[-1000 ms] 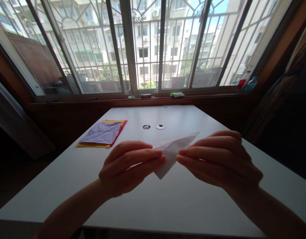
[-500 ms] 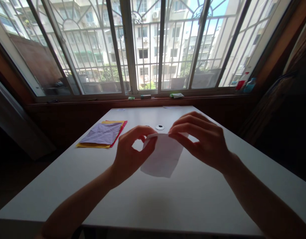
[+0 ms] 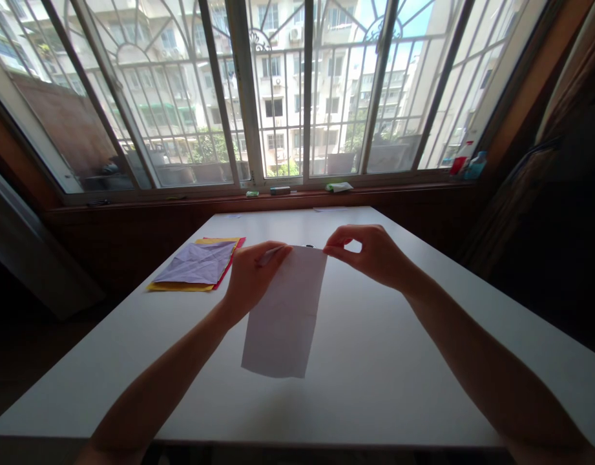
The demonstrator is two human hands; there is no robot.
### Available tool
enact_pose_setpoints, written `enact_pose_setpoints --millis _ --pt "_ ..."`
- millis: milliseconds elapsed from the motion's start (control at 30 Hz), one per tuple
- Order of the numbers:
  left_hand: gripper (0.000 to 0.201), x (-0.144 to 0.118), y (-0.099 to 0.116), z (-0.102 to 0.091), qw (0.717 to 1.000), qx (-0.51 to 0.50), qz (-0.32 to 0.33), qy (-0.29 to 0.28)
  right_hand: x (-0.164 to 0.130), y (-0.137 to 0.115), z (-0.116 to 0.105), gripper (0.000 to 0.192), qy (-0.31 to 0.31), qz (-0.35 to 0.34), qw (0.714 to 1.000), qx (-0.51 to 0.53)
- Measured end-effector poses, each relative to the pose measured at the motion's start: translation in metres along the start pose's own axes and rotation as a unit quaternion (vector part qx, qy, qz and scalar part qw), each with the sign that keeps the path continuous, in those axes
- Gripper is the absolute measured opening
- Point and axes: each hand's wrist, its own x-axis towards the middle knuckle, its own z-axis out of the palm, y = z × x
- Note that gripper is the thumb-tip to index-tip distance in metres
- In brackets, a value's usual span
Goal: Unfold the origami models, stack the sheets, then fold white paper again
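A pale folded paper [image 3: 287,316] hangs as a long strip above the white table [image 3: 375,374]. My left hand [image 3: 251,278] pinches its upper left corner. My right hand [image 3: 372,255] pinches its upper right corner between thumb and forefinger. The paper's lower edge hangs free, close to the tabletop.
A stack of coloured sheets [image 3: 196,266], purple over yellow and red, lies at the table's left. Small items [image 3: 339,186] sit on the wooden windowsill below the barred window. Two bottles [image 3: 464,165] stand at the sill's right end. A dark curtain hangs at the right.
The paper was a folded triangle held close between both hands. My hands moved forward and apart, and the paper has opened out into a long hanging strip.
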Motion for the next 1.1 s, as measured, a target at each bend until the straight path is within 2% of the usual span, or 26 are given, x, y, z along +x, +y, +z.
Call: enact_pose_setpoints --millis 100,200,300,400,500,700,833,933,1000,1100 --pt "0.023 0.001 -0.006 -0.001 1.000 -0.009 -0.017 0.017 0.001 0.005 -0.004 0.016 0.023 0.015 1.000 -0.012" --pt "0.024 -0.003 -0.005 0.003 0.999 -0.026 -0.025 -0.007 0.002 0.000 -0.005 0.019 0.039 0.010 0.999 0.036" --pt "0.025 -0.008 0.002 0.013 0.998 -0.041 -0.015 -0.051 0.000 -0.011 -0.001 0.023 -0.013 -0.018 0.996 0.081" --pt "0.025 -0.011 0.009 0.019 0.997 -0.045 -0.006 -0.062 -0.002 -0.019 0.003 0.017 -0.046 -0.021 0.997 0.062" --pt "0.024 -0.008 0.011 0.014 0.998 -0.036 -0.015 -0.055 0.000 -0.019 0.005 0.016 -0.039 -0.011 0.998 0.039" --pt "0.025 -0.004 0.002 -0.001 0.998 -0.033 -0.039 -0.032 0.004 -0.008 -0.001 0.015 -0.070 0.003 0.998 0.002" --pt "0.025 -0.005 -0.004 -0.004 0.999 -0.031 -0.041 -0.008 0.004 -0.005 -0.007 0.019 -0.023 0.033 0.999 -0.030" --pt "0.025 -0.006 -0.002 -0.003 0.998 -0.041 -0.047 -0.012 0.004 -0.010 -0.008 0.024 0.010 0.034 0.999 0.022" --pt "0.025 -0.007 0.003 0.000 0.998 -0.045 -0.046 -0.022 0.004 -0.014 -0.005 0.025 -0.017 0.012 0.998 0.058" --pt "0.027 -0.008 0.009 0.006 0.997 -0.051 -0.047 -0.041 0.004 -0.017 0.002 0.020 -0.052 0.009 0.998 0.046"
